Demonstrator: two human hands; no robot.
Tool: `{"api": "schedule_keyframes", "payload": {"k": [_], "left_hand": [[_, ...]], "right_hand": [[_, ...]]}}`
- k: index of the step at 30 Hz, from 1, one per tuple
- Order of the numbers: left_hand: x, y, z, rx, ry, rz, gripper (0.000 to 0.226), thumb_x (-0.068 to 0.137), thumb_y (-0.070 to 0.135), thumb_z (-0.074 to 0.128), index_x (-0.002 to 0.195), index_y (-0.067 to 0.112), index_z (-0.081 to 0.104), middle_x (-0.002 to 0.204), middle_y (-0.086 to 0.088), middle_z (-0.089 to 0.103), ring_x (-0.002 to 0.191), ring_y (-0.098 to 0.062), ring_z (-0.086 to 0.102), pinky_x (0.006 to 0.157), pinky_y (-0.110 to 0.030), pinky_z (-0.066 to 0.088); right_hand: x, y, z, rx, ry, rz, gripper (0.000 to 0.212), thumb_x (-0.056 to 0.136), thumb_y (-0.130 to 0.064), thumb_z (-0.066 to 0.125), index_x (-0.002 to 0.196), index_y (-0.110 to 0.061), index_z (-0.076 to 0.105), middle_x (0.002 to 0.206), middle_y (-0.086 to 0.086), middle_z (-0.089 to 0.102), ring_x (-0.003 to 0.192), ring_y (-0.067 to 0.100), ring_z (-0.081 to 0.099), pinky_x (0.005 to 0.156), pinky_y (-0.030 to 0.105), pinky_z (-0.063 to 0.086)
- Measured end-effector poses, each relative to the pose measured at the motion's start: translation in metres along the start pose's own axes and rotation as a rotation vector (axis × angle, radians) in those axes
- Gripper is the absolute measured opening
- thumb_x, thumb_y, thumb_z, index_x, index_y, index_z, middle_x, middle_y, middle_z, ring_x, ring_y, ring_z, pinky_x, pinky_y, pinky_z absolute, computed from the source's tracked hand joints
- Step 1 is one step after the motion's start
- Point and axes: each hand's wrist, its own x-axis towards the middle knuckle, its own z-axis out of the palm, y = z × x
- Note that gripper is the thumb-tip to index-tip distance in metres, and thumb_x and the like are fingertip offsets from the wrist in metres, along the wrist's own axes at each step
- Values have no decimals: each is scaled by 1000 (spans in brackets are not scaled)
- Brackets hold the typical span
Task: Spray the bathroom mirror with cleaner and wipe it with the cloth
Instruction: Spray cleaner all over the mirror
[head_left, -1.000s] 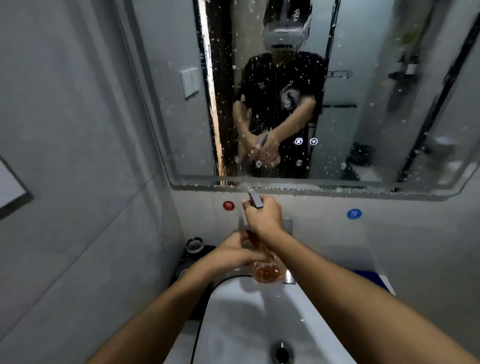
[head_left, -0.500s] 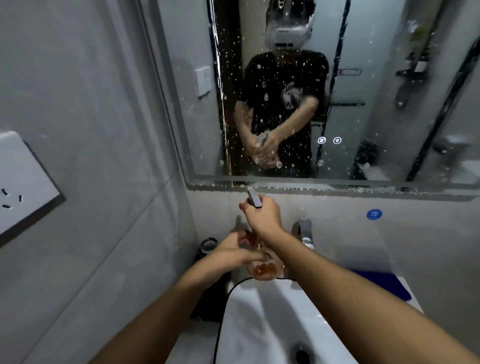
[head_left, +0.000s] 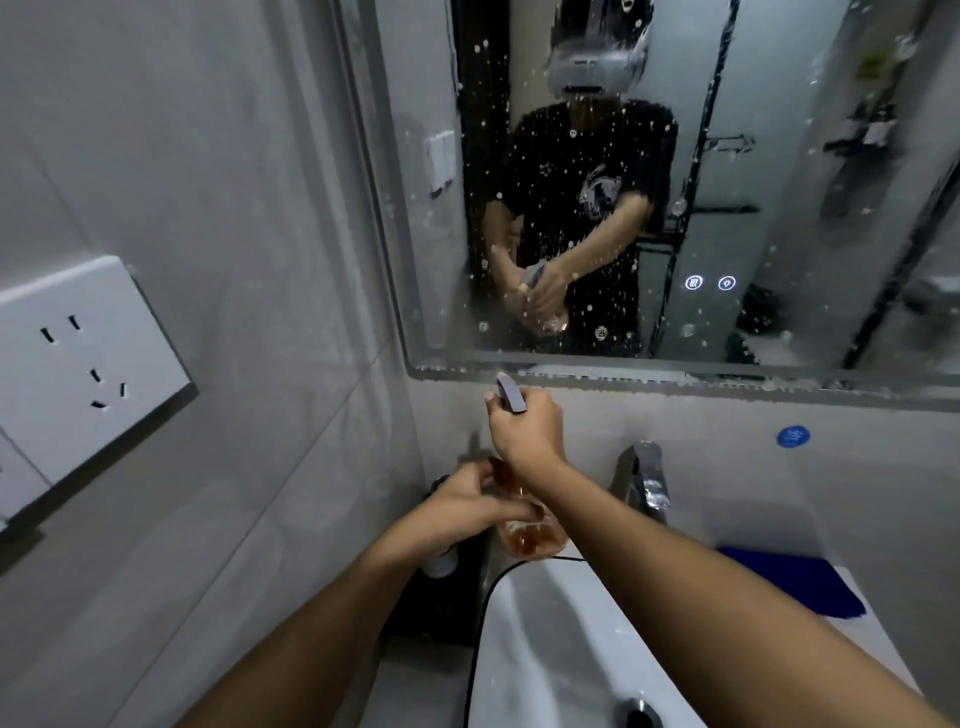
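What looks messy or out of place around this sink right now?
Only the mirror: white droplets speckle the glass and foam collects along its bottom edge, consistent with fresh spray. The blue cloth lies flat beside the basin. Nothing looks spilled or broken.

White sink (head_left: 530, 639) with dark-edged rim, drain (head_left: 640, 716) at bottom of bowl; chrome faucet (head_left: 645, 480) upright at back of vanity top (head_left: 852, 577); blue cloth (head_left: 795, 577) lying flat on that top, right of the basin; dark container (head_left: 441, 597) with grey cap standing left of basin, partly hidden by an arm.
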Motion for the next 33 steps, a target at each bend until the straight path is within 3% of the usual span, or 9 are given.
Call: {"api": "schedule_keyframes", "payload": {"k": [3,6,8,11,14,19,24,29,33], "left_hand": [[-1,1,-3,-1,-7,21,68,43,34,81,102,5,63,95,-10,71,93,-20,68,89,-39,52],[-2,0,-8,-1,-26,16,68,45,34,82,104,6,63,88,-3,70,86,-13,66,78,-30,51],[-3,-2,-13,21,-9,4,69,46,37,82,106,8,63,84,0,68,81,-11,65,75,-29,49],[-3,-5,-20,13,34,-29,71,45,37,84,106,7,62,85,-4,69,82,-14,66,79,-37,51],[-4,-7,-29,16,60,-38,69,42,37,85,102,9,63,83,-2,69,80,-14,66,78,-35,51],[-10,-1,-41,-11,66,-14,67,46,25,82,107,4,64,94,-7,73,93,-19,69,87,-32,54],[-16,5,-47,-43,92,3,78,40,32,82,109,2,63,104,-17,71,100,-25,68,93,-37,52],[-17,4,-51,-46,89,-9,58,63,9,83,115,-2,59,112,-22,67,106,-29,66,97,-40,50],[-12,-3,-50,-20,65,-34,68,54,23,83,115,4,61,110,-16,70,104,-24,67,98,-41,51]], "right_hand": [[0,-1,4,19,2,-1,21,94,-30,59,84,-12,63,83,7,61,77,25,56,67,29,39],[1,-1,7,37,-40,-25,19,93,-29,60,81,-14,62,81,7,66,79,26,61,68,33,48],[1,-2,9,36,-86,-48,17,94,-26,61,81,-14,61,75,3,64,73,21,60,62,29,46],[1,-7,14,24,-133,-73,16,94,-24,61,80,-15,59,75,1,58,74,19,55,63,28,42],[1,-12,23,14,-156,-75,22,94,-24,61,74,-18,54,74,0,56,75,19,53,63,26,37],[3,-19,36,19,-178,-107,11,94,-24,61,88,-15,60,82,4,60,80,20,56,65,26,37],[5,-26,48,9,-119,-95,24,94,-31,59,95,-8,68,84,7,63,81,24,59,67,30,42],[7,-24,55,16,-65,-72,24,93,-34,60,86,-11,66,88,13,66,81,29,61,70,35,49],[9,-15,50,70,-79,-98,26,93,-32,60,86,-9,67,83,11,68,81,29,64,71,36,51]]}}
